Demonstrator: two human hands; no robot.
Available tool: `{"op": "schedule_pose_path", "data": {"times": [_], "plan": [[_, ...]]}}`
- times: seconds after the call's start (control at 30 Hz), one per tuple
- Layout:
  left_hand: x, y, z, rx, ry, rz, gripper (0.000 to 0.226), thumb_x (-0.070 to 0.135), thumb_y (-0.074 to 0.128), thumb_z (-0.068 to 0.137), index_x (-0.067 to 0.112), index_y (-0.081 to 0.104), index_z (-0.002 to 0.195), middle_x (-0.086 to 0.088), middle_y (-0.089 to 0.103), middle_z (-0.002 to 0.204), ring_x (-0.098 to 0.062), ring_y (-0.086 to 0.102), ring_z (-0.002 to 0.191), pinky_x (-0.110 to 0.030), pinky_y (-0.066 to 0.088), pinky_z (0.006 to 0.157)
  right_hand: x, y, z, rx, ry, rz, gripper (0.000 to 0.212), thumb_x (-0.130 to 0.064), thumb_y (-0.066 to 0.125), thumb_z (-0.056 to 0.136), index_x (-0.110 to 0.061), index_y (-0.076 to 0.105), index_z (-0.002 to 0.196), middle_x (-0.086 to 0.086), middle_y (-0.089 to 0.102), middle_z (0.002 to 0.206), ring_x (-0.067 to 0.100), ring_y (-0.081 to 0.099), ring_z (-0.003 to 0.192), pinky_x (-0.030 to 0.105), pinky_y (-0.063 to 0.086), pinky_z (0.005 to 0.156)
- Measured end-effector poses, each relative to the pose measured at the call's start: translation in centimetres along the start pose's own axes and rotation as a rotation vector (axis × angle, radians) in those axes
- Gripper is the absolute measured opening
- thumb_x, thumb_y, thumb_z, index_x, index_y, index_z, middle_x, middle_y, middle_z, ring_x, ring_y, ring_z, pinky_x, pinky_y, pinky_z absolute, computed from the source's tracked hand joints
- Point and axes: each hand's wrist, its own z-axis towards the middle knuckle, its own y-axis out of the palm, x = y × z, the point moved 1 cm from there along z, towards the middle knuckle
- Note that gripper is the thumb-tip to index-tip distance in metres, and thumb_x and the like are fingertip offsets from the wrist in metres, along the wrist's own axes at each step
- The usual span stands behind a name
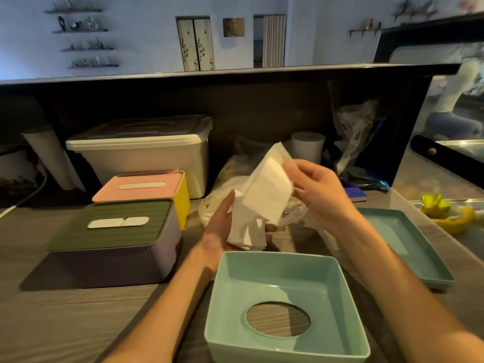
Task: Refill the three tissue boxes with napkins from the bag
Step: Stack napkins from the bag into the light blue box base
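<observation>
A stack of white napkins (264,195) hangs in the air above the counter, held between both hands. My left hand (220,229) supports its lower end from the left and below. My right hand (319,189) pinches its upper right side. Below them lies a teal box half (285,263) upside down, with an oval opening showing the counter. Its flat teal part (408,244) lies to the right. A purple tissue box with a green lid (115,242) and a yellow box with a pink lid (146,187) stand closed at the left. The clear plastic bag (225,189) lies behind the napkins.
A large translucent storage bin (141,150) stands at the back under a dark shelf. A paper roll (306,146) and crumpled plastic bags (356,137) sit at the back right. A yellow-green object (445,210) lies at the far right. A white cable (21,200) runs at the left.
</observation>
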Motion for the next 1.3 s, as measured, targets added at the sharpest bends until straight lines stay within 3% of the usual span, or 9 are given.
{"op": "schedule_pose_path", "data": {"times": [0.07, 0.1, 0.13, 0.17, 0.27, 0.4, 0.87, 1.13, 1.3], "plan": [[0.6, 0.5, -0.5, -0.065, -0.001, 0.008, 0.055, 0.046, 0.028, 0.107, 0.006, 0.065, 0.11, -0.012, 0.06, 0.072, 0.002, 0.062, 0.045, -0.016, 0.05, 0.047, 1.1, 0.8, 0.0, -0.038, -0.033, -0.119, 0.019, -0.025, 0.066, 0.098, -0.014, 0.076, 0.11, 0.001, 0.078, 0.098, 0.013, 0.073, 0.091, 0.028, 0.057, 0.08], [0.3, 0.6, -1.2, -0.059, -0.043, 0.08, 0.085, 0.063, 0.014, 0.067, 0.008, 0.064, 0.109, -0.013, 0.061, 0.077, 0.002, 0.065, 0.052, -0.017, 0.052, 0.053, 1.6, 1.0, -0.1, -0.04, -0.046, -0.182, 0.017, -0.025, 0.068, 0.098, -0.015, 0.078, 0.107, -0.001, 0.079, 0.096, 0.011, 0.072, 0.089, 0.029, 0.057, 0.079], [-0.2, 0.6, -0.2, -0.06, -0.052, 0.029, 0.035, 0.014, 0.043, 0.092, 0.005, 0.069, 0.114, -0.017, 0.066, 0.091, -0.007, 0.072, 0.073, -0.023, 0.056, 0.069, 2.1, 1.0, -0.1, -0.037, -0.057, -0.258, 0.017, -0.027, 0.069, 0.097, -0.017, 0.078, 0.106, -0.003, 0.079, 0.093, 0.01, 0.073, 0.088, 0.031, 0.058, 0.08], [-0.2, 0.6, -0.5, -0.016, -0.08, 0.012, 0.06, 0.058, 0.045, 0.101, 0.008, 0.069, 0.124, -0.02, 0.067, 0.111, -0.019, 0.07, 0.1, -0.033, 0.054, 0.091, 2.5, 1.0, -0.1, -0.034, -0.065, -0.337, 0.016, -0.03, 0.069, 0.097, -0.019, 0.078, 0.104, -0.005, 0.079, 0.091, 0.012, 0.074, 0.087, 0.035, 0.06, 0.08], [-0.9, -0.4, -0.4, -0.076, -0.095, -0.011, 0.071, 0.07, 0.04, 0.098, 0.017, 0.06, 0.14, -0.019, 0.054, 0.144, -0.037, 0.05, 0.13, -0.052, 0.029, 0.12, 3.4, 0.9, 0.0, -0.028, -0.061, -0.459, 0.016, -0.035, 0.069, 0.097, -0.021, 0.074, 0.099, -0.003, 0.078, 0.08, 0.015, 0.073, 0.075, 0.042, 0.059, 0.076], [-0.4, 0.2, -0.8, -0.076, -0.057, 0.023, 0.081, 0.078, 0.037, 0.092, 0.012, 0.072, 0.126, -0.019, 0.065, 0.129, -0.034, 0.063, 0.112, -0.048, 0.047, 0.103, 3.7, 1.0, 0.2, -0.024, -0.105, -0.526, 0.017, -0.035, 0.072, 0.094, -0.018, 0.073, 0.092, -0.006, 0.076, 0.073, 0.005, 0.069, 0.067, 0.018, 0.05, 0.063], [-0.4, -0.1, -0.4, -0.104, -0.045, -0.146, 0.08, 0.075, 0.034, 0.095, 0.013, 0.063, 0.137, -0.015, 0.063, 0.131, -0.033, 0.056, 0.125, -0.047, 0.03, 0.119, 1.7, 1.1, -0.1, -0.229, 0.097, 0.044, 0.029, -0.035, 0.068, 0.091, -0.01, 0.077, 0.103, 0.004, 0.073, 0.09, 0.011, 0.064, 0.08, 0.021, 0.051, 0.069], [-0.4, 0.3, -1.0, -0.051, -0.057, 0.013, 0.081, 0.078, 0.039, 0.089, 0.017, 0.065, 0.135, -0.019, 0.059, 0.141, -0.038, 0.055, 0.131, -0.051, 0.039, 0.115, 3.5, 1.1, 0.0, -0.057, -0.117, -0.508, 0.019, -0.039, 0.074, 0.092, -0.02, 0.078, 0.088, -0.006, 0.075, 0.077, 0.004, 0.066, 0.07, 0.016, 0.049, 0.062], [0.0, 0.6, -1.2, -0.029, -0.131, 0.171, 0.082, 0.075, 0.06, 0.082, 0.012, 0.064, 0.134, -0.019, 0.068, 0.109, -0.029, 0.067, 0.09, -0.041, 0.055, 0.085, 2.8, 0.5, 0.1, -0.17, 0.019, -0.663, 0.039, -0.049, 0.076, 0.086, -0.036, 0.067, 0.121, -0.018, 0.065, 0.111, 0.004, 0.064, 0.094, 0.015, 0.054, 0.067]]}}
